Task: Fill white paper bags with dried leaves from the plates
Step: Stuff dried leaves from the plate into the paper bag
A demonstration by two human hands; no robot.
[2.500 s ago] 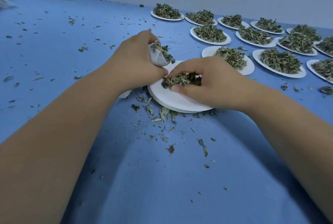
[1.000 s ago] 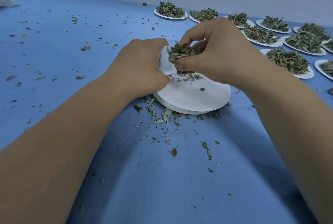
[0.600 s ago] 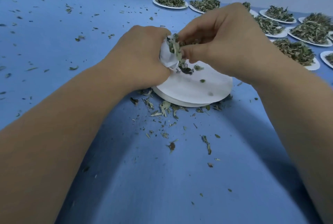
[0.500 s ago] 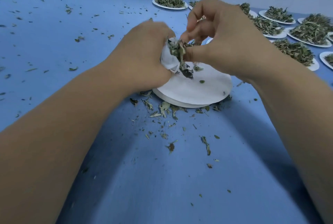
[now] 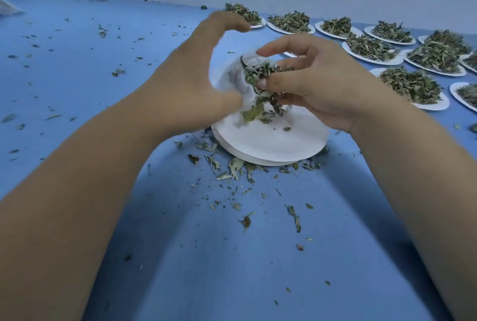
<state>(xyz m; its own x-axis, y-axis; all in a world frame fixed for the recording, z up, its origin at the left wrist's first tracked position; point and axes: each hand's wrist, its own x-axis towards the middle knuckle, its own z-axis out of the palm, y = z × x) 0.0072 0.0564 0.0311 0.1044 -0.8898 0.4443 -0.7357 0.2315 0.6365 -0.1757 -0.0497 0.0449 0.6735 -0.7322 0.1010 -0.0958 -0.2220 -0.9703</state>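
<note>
While the left hand (image 5: 196,83) arches around the white paper bag (image 5: 233,77) left of centre, thumb low against the paper and forefinger lifted high, its job is to hold that mouth wide and steady. The hand is blurred, so I can only say it seems to pinch the bag's near edge. Over to the middle: a clump of dried leaves (image 5: 260,75) sits right at the opening, some dangling below it over the stack of empty plates (image 5: 271,145). The right hand (image 5: 317,88) pinches that clump between thumb and curled fingers, forefinger raised. Best to tuck it down in small pushes, not cram, or more scraps will land on the blue table (image 5: 232,269). So the bag sits cupped in the left hand, close against the right, above the stack, and the full plates (image 5: 436,107) wait at the upper right.
</note>
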